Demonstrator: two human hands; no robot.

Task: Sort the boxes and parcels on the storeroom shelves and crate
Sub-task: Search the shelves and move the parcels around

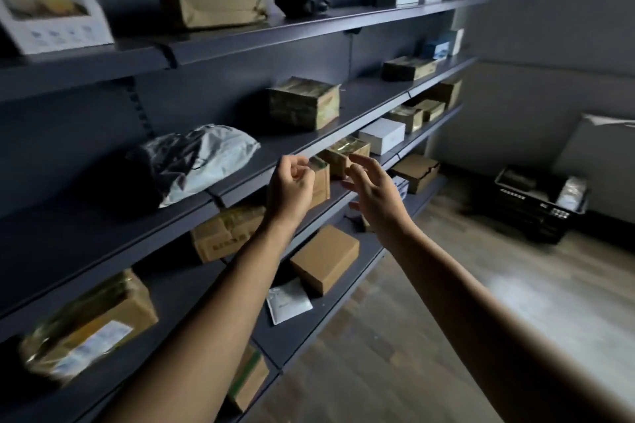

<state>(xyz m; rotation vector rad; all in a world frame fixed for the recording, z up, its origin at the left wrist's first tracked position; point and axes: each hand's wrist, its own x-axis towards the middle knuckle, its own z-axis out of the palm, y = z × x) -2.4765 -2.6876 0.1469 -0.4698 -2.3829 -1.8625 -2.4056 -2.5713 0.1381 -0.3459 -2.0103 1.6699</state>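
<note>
At ten o'clock a white picture box [51, 0] runs off the left edge of view. At eight o'clock a taped carton [89, 323] smears with blur. Near centre our left hand [290, 187] curls its fingers before a small brown box [321, 184] on the shelf [178, 288]. The box is half hidden, and we cannot tell if the hand pinches it. Our right hand [371, 189] hangs spread, touching nothing. At three o'clock the black crate [539, 206] holds dim parcels.

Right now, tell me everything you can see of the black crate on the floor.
The black crate is dark plastic with slotted sides, open-topped, upright on the wooden floor by the far wall, right of the shelves. A pale wrapped parcel stands in its right end; a darker item lies at its left. The left hand and right hand are clear of it.
</note>
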